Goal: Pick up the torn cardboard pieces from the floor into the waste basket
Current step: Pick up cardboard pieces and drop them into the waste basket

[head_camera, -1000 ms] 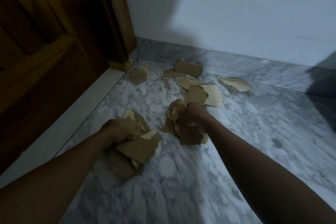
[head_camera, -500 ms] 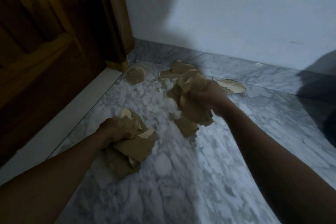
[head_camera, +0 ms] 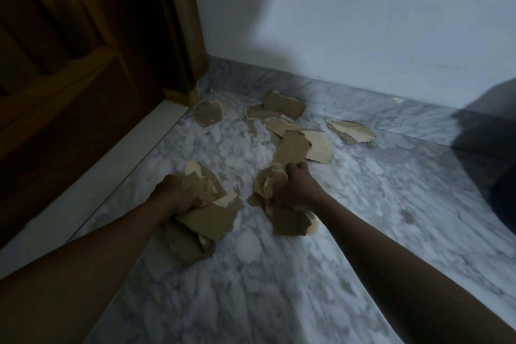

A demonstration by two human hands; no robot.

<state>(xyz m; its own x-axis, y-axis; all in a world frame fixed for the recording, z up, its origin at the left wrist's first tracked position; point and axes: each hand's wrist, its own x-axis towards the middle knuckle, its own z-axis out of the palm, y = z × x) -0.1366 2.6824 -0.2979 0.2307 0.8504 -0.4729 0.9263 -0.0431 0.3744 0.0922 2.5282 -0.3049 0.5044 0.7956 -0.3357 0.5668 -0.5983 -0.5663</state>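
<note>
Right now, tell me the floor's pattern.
White marble floor with grey veining, shown in the head view.

Dim corner: marble floor (head_camera: 279,288), white wall (head_camera: 363,22), probably wooden door (head_camera: 69,64).

No text, label, brand, number or sign could be read anywhere in the view. The cardboard pieces (head_camera: 291,145) showed only plain brown and pale torn faces, with no print on them. The door (head_camera: 69,70), the wall (head_camera: 363,22) and the marble floor (head_camera: 251,288) were also without any writing.
</note>
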